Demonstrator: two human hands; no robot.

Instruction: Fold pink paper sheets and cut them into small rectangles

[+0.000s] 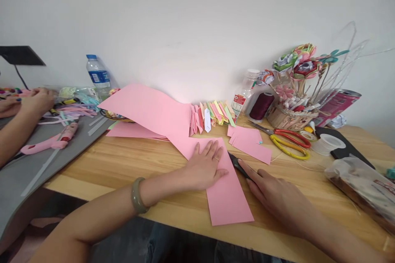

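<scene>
A folded pink sheet [230, 201] lies on the wooden table, its lower end near the front edge. My left hand [205, 164] presses flat on it, fingers spread, a ring on one finger. At the sheet's right edge, my right hand [274, 193] grips a black-handled knife [237, 164], its tip by the paper. Another part of the pink paper [148, 109] rises in a curve at the left, over more pink sheets [132, 130]. Small cut pink pieces [251, 141] lie just right of the knife.
Scissors [288, 144], a thread spool [261, 107], a flower basket [290, 117] and a plastic bag [364, 185] stand or lie right. Folded paper strips [212, 117] line the wall side. At the left are a bottle [98, 76], a pink glue gun [54, 141] and another person's hands [37, 100].
</scene>
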